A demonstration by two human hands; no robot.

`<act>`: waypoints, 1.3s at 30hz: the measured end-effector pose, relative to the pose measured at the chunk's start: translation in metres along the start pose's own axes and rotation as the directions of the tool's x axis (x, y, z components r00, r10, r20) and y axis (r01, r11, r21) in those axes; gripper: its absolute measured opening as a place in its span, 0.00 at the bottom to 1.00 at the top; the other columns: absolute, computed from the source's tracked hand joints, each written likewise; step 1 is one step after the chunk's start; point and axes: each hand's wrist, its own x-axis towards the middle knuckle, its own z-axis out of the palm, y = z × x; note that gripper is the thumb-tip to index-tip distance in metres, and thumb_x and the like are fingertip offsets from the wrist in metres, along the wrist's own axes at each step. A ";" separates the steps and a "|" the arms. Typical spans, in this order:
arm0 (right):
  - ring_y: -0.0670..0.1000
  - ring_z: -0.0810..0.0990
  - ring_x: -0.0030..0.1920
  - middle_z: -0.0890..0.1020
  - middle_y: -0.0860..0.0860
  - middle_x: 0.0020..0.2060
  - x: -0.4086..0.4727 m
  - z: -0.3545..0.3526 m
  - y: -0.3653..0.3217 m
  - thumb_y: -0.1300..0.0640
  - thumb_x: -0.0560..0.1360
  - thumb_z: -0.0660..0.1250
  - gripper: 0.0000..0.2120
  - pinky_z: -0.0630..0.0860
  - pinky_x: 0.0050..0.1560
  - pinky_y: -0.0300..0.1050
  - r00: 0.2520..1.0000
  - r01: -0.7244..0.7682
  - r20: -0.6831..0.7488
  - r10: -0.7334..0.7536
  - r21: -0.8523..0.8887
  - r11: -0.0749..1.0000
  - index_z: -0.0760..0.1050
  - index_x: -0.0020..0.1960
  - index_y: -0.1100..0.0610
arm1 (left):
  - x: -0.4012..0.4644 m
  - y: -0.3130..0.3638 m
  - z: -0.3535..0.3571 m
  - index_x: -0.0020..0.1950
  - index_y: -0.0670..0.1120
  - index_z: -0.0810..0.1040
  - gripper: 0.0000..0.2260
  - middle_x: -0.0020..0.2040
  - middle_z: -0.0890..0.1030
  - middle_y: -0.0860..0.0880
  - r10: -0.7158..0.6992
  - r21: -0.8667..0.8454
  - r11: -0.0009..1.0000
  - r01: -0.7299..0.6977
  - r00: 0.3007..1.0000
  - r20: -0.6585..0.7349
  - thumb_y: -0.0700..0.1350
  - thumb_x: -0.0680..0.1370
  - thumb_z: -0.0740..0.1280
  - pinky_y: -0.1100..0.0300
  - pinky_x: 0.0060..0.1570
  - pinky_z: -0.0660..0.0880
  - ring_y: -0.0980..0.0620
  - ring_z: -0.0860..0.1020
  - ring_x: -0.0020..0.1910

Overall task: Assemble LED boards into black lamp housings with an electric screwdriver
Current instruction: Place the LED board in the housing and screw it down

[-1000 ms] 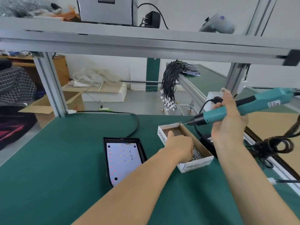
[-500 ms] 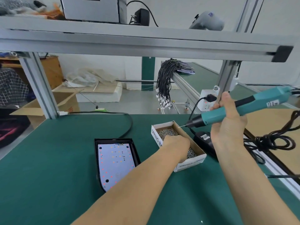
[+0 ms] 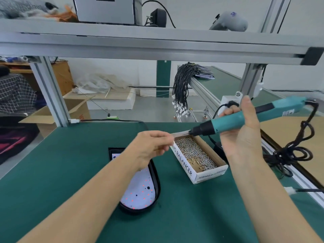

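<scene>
A green-topped workbench (image 3: 52, 172) carries a black teardrop-shaped lamp housing (image 3: 157, 181) with a white LED board (image 3: 140, 192) seated inside it, partly under the left forearm. Just beside it to the right stands an open white cardboard box of small silver screws (image 3: 196, 153). The right hand (image 3: 243, 135) grips a teal electric screwdriver (image 3: 245, 118) above the box. The left hand (image 3: 150, 146) has its fingertips pinched at the bit's tip; what they hold is too blurred to tell.

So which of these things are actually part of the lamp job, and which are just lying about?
In use: electric screwdriver, box of screws, LED board, black housing.

Lying about: bundle of black wires, cardboard box, grey handheld device on the shelf.
</scene>
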 end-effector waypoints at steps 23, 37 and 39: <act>0.46 0.71 0.34 0.72 0.48 0.33 -0.045 0.056 0.056 0.53 0.70 0.70 0.09 0.71 0.47 0.43 0.967 -0.210 0.149 0.208 0.002 0.978 0.70 0.39 0.53 | -0.060 -0.015 -0.058 0.35 0.44 0.85 0.05 0.32 0.78 0.50 -0.054 -0.518 0.852 0.079 0.997 0.063 0.45 0.67 0.71 0.67 0.27 0.75 0.57 0.75 0.27; 0.46 0.72 0.32 0.73 0.48 0.31 -0.042 0.056 0.058 0.54 0.68 0.72 0.11 0.71 0.45 0.42 0.968 -0.223 0.122 0.221 0.000 0.975 0.74 0.30 0.53 | -0.058 -0.015 -0.057 0.34 0.44 0.85 0.06 0.31 0.77 0.50 -0.068 -0.517 0.852 0.081 0.997 0.045 0.45 0.67 0.71 0.68 0.25 0.75 0.58 0.75 0.26; 0.46 0.72 0.32 0.73 0.48 0.31 -0.041 0.055 0.059 0.54 0.67 0.72 0.09 0.71 0.45 0.42 0.968 -0.216 0.126 0.215 -0.011 0.976 0.73 0.33 0.53 | -0.057 -0.015 -0.057 0.34 0.44 0.85 0.06 0.31 0.77 0.50 -0.071 -0.516 0.853 0.084 0.997 0.043 0.45 0.67 0.71 0.68 0.25 0.74 0.58 0.74 0.26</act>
